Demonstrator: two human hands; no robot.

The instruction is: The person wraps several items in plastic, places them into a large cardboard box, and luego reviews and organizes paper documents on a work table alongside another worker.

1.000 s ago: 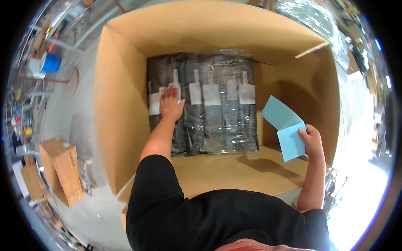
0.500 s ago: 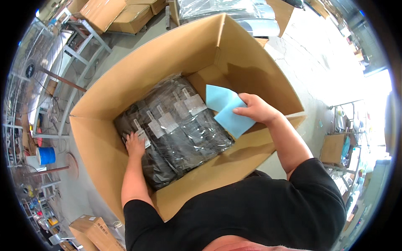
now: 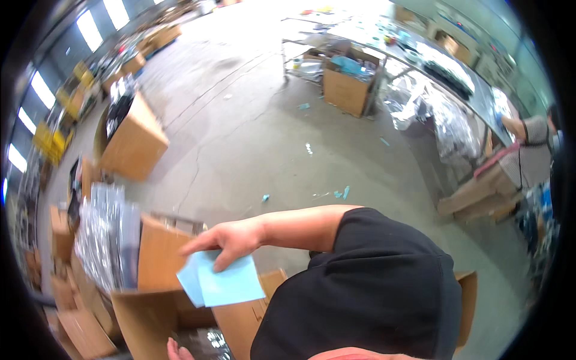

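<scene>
Right hand: the hand (image 3: 237,236) is closed in a pinch, thumb laid across the top of the light-blue sheets (image 3: 235,285), index finger reaching left along their upper edge; the other fingers are mostly hidden.
Light-blue sheets: directly under the thumb and palm, overlapping one another, their free corners spreading below the hand.
Left hand: only some fingers of this hand (image 3: 180,351) show at the lower edge; how far it is open, or whether it grips anything, I cannot tell.
Open carton: the brown carton (image 3: 139,315) lies below and left of the sheets, with a shiny plastic-wrapped pack (image 3: 215,343) inside, just beside the left fingers.
Left of the carton: a bundle in clear plastic (image 3: 99,243).
Floor: light-blue scraps (image 3: 345,192) lie on the grey concrete (image 3: 231,162).
Far right: a person (image 3: 519,165) stands beside a long worktable (image 3: 477,90), well apart from both hands.
</scene>
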